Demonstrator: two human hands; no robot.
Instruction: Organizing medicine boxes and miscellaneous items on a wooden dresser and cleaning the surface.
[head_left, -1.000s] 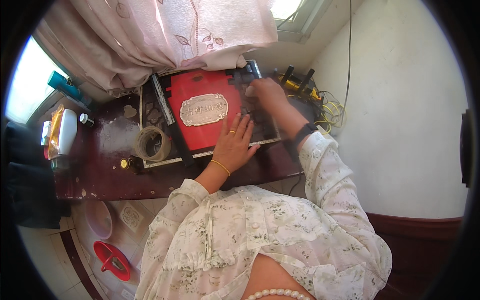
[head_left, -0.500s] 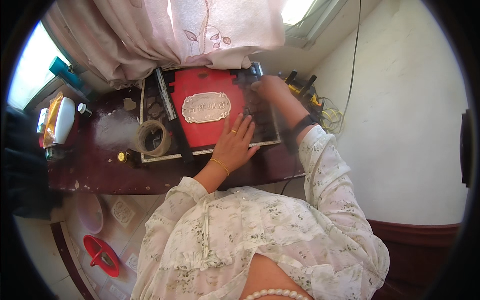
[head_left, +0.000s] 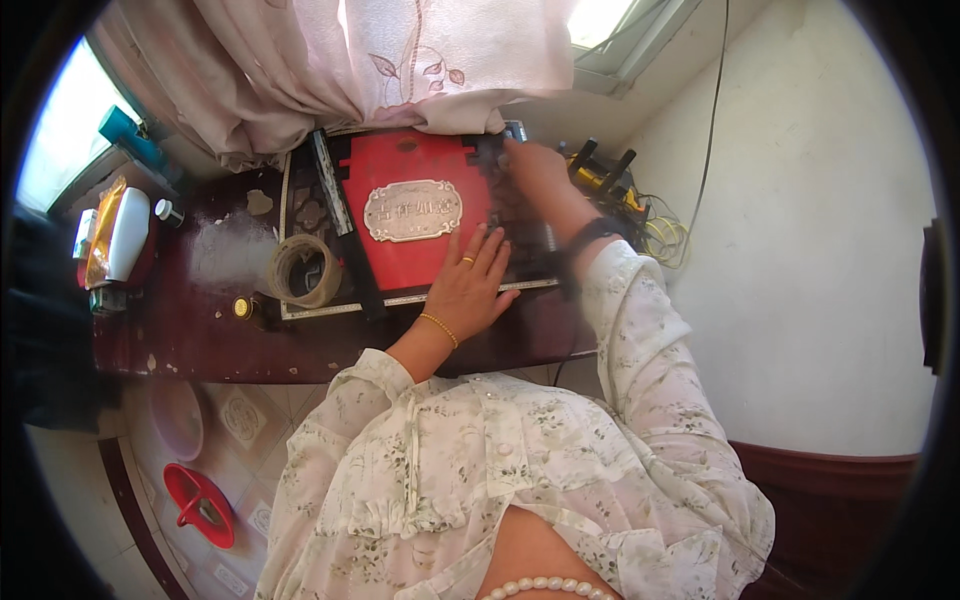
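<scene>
A red panel lies on a dark frame with pale edges, and a silver ornate plaque is set on its middle. My left hand rests flat and open, fingers spread, over the panel's near right edge and the dark strip beside it. Farther off, my right hand is closed at the frame's far right part. What its fingers grip is hidden. A small blue and silver piece shows just beyond it.
A tape roll sits on the frame's left side, near a small gold-capped bottle. White and orange packages stand at the table's left. A yellow tool with black handles and yellow cable lie at right. A curtain hangs behind.
My right hand and forearm have shifted slightly left. The left hand stays on the panel's edge.
</scene>
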